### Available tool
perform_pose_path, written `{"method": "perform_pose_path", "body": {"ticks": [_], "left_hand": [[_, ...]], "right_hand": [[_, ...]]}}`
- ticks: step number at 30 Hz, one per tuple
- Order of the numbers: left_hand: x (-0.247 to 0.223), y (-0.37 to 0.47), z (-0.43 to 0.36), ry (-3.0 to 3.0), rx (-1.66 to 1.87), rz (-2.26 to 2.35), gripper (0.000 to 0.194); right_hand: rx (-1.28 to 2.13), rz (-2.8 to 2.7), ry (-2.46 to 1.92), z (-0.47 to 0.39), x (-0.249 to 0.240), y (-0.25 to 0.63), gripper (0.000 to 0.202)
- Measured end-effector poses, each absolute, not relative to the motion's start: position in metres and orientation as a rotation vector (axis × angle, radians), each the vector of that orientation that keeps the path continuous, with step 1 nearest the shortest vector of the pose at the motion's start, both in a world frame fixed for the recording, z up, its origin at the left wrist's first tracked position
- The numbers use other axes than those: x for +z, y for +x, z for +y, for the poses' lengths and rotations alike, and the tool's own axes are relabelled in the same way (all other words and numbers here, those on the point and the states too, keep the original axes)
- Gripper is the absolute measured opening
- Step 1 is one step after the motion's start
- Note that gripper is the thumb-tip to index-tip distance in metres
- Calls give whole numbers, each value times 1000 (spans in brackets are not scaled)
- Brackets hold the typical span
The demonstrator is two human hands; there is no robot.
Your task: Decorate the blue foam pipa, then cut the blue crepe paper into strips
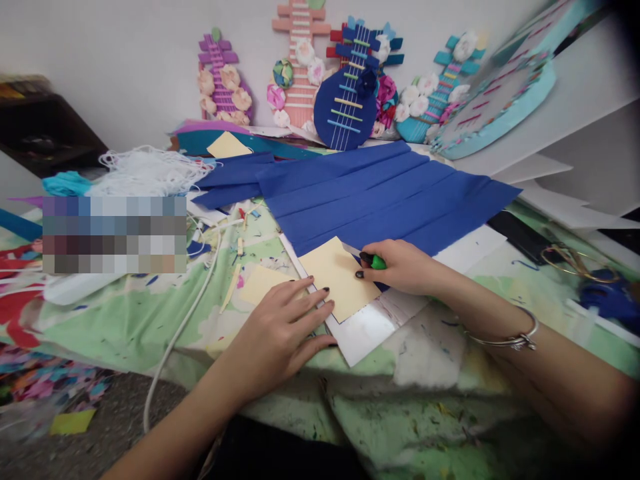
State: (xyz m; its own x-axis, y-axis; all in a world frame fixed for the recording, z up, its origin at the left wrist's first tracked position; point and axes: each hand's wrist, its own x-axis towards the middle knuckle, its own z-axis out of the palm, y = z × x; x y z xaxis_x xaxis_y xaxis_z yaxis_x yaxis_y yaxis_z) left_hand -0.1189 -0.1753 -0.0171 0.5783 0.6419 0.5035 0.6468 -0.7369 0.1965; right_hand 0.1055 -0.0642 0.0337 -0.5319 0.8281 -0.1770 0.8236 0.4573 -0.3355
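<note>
My right hand (400,267) is closed round a green-handled tool (377,262), its tip at the right edge of a pale yellow square of paper (340,280). The fingers of my left hand (285,327) are spread, with the fingertips on the left side of the yellow paper and the edge of a white board (360,340). The yellow paper lies over the near end of a large creased dark blue sheet (380,187). Another pale yellow piece (265,281) lies left of the board, partly behind my left hand.
Decorated guitar shapes (345,100) lean on the wall behind. White string (155,170) is heaped at back left; a white cable (187,320) crosses the green cloth (130,333). Scissors (570,257) and a black case (525,233) lie at right.
</note>
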Motion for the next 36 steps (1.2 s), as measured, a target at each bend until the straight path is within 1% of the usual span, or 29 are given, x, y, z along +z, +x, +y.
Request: {"method": "perform_pose_path", "body": {"ticks": [36], "left_hand": [[-20, -119, -174, -2757, -874, -1099, 34]], "right_hand": [[547, -2688, -1544, -65, 33, 104, 15]]}}
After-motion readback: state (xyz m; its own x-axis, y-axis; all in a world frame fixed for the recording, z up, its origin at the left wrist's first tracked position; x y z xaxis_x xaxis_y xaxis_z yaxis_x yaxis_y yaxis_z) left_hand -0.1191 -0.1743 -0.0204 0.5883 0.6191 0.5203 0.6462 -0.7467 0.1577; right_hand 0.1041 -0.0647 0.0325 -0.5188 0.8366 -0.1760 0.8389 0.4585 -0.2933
